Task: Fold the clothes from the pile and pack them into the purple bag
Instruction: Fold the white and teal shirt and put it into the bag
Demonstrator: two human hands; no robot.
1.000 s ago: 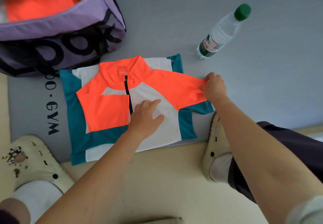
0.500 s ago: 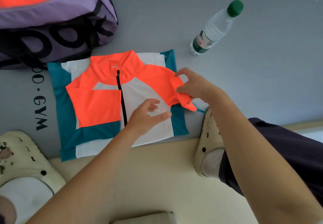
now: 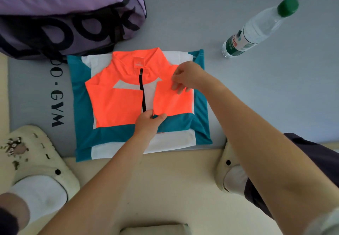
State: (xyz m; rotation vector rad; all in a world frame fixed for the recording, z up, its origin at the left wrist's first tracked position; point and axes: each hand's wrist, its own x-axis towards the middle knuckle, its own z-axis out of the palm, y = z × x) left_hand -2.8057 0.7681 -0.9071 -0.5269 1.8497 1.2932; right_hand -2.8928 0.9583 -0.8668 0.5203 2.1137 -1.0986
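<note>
While the grey mat (image 3: 256, 88) carries everything under us, we start with the purple bag (image 3: 60, 14), which sits at its far left corner with its mouth open and something orange already showing inside. It lies up and to the left of the shirt (image 3: 117, 104), and its near side just touches or overlaps the shirt's far left corner. The shirt rests flat on the mat in front of us, collar toward the bag and away from us, hem toward us, so its long axis runs away from us along the black zip. Both orange sleeves are folded in over the chest, meeting beside the zip.

Our left hand (image 3: 148, 123) is at the foot of the zip, thumb and fingers curled to pinch the fabric at the inner corner of the right sleeve. Our right hand (image 3: 187, 78) is at the right shoulder, fingers bent and pinching the top edge of that sleeve.

We judge the coming move to be a fold along the long axis, hem toward collar; the left hand is nearer the hem, and nearer the bag too. A water bottle (image 3: 256, 29) lies well off to the right, clear of that path
</note>
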